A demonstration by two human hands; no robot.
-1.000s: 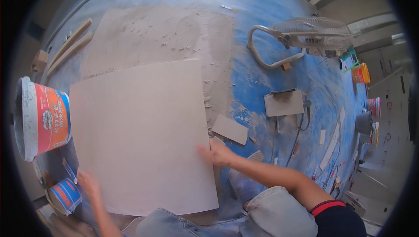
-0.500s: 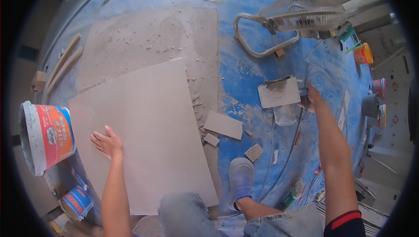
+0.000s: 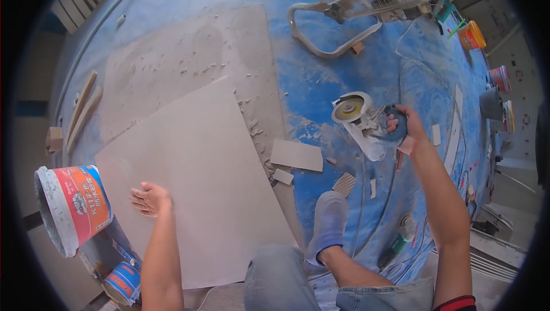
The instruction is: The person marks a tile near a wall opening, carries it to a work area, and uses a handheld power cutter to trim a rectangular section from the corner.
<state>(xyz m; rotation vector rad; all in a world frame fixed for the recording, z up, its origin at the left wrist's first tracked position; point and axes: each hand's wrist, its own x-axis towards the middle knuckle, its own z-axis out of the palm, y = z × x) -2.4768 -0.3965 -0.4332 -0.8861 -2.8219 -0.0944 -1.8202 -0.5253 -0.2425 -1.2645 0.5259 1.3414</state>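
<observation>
My right hand (image 3: 408, 129) is wrapped round the dark handle of a handheld tile saw (image 3: 378, 133), raised over the blue floor. Its round blade (image 3: 348, 108) and pale guard face up toward me, and whether the blade spins cannot be made out. Beneath my left hand (image 3: 150, 198) lies a large beige-grey tile (image 3: 200, 185). That hand's fingers are loosely bent and apart, holding nothing; whether it touches the surface is unclear. Right of the big tile are offcuts: a wide piece (image 3: 297, 155), a small one (image 3: 283, 176) and a ridged one (image 3: 344, 184).
A pail (image 3: 94, 202) stands against the tile's left edge, with a smaller blue tin (image 3: 122, 282) nearer me. Ahead right is a floor fan (image 3: 335, 30). Cables (image 3: 391, 188) run across the blue floor sheet. Wooden strips (image 3: 84, 113) lie far left, and my shod foot (image 3: 330, 222) is beside the tile.
My right hand has turned the saw, so its blade side shows instead of the flat base plate. My left hand's fingers are more bent than before. The whole view has shifted a little.
</observation>
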